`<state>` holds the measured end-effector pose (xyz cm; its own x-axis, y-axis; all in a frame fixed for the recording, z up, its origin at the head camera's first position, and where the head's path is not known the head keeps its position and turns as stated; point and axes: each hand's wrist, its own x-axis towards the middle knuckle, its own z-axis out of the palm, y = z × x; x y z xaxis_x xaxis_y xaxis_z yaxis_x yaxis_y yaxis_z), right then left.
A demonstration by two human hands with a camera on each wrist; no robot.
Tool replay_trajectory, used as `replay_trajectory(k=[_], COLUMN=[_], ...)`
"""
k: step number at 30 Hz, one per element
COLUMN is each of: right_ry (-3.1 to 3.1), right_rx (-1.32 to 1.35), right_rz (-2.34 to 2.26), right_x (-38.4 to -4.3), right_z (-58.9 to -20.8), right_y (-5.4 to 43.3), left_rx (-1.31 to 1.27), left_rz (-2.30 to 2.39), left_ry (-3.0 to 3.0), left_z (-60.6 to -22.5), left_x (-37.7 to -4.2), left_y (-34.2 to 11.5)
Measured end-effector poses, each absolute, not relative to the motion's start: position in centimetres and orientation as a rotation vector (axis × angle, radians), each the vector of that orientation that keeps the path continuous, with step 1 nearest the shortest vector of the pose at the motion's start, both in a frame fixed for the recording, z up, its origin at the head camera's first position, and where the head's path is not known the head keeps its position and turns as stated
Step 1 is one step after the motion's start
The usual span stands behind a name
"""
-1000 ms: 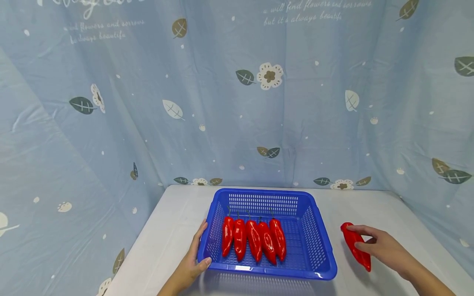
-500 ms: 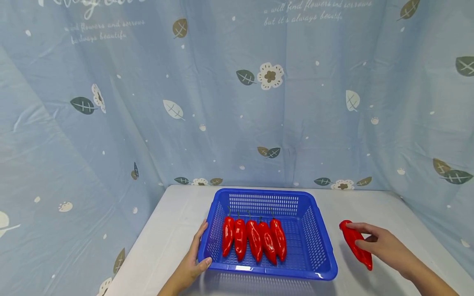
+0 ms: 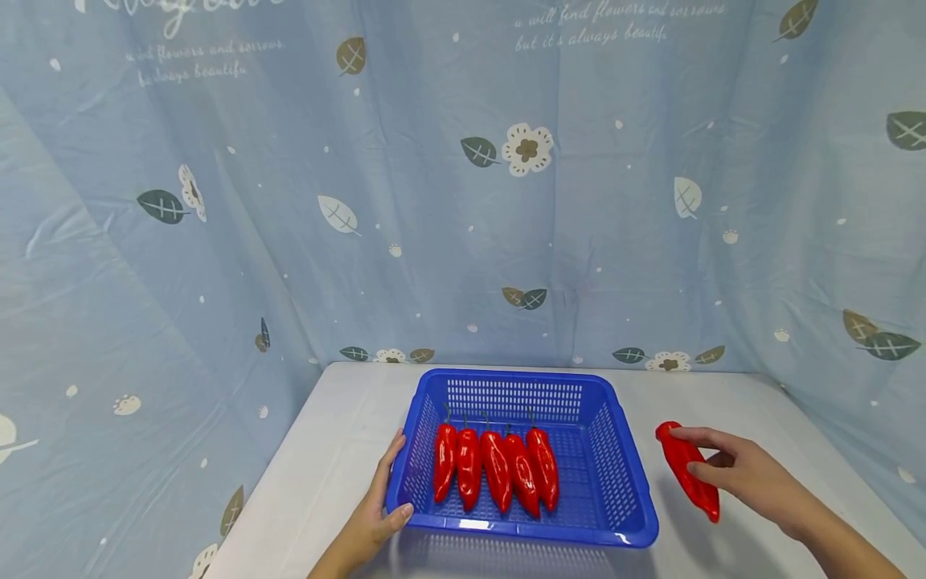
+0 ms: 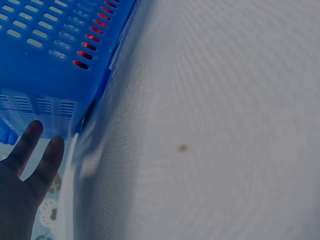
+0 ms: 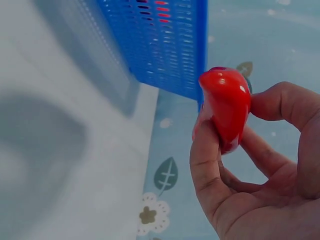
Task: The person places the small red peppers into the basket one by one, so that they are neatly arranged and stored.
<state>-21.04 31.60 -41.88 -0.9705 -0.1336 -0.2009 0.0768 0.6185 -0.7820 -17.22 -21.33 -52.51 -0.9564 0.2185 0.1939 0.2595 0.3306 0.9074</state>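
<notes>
A glossy red chili pepper [image 3: 689,469] hangs tilted above the white surface, right of the blue basket [image 3: 640,482]. My right hand [image 3: 760,478] pinches it between thumb and fingers, as the right wrist view also shows, where the pepper [image 5: 230,107] appears end-on. Several similar red peppers [image 3: 469,469] lie side by side in the basket's left and middle part, stems pointing away. At the basket's near left corner, my left hand [image 3: 372,515] rests against the outside, fingers along the left wall and thumb by the front rim. Its fingers [image 4: 47,162] look straight in the left wrist view.
The basket stands on a white-covered table [image 3: 347,402]. A blue curtain [image 3: 434,201] with leaf and flower prints hangs behind the table and along its sides. The basket's perforated wall [image 5: 165,50] is close beside the held pepper in the right wrist view.
My right hand has raised the pepper slightly, away from me and a little to the left. The left hand and the basket have stayed in place.
</notes>
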Motion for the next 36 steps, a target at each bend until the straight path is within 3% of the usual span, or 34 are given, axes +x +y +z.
replay_trajectory(k=[36], right_ry=[2.568], right_rx=[-0.316], right_rz=[-1.355], right_x=[-22.0], right_z=[-40.5], right_y=[25.7], left_rx=[-0.433], left_rz=[-1.731], left_ry=[-2.558], left_z=[-52.4], left_x=[-17.1], left_y=[-21.3])
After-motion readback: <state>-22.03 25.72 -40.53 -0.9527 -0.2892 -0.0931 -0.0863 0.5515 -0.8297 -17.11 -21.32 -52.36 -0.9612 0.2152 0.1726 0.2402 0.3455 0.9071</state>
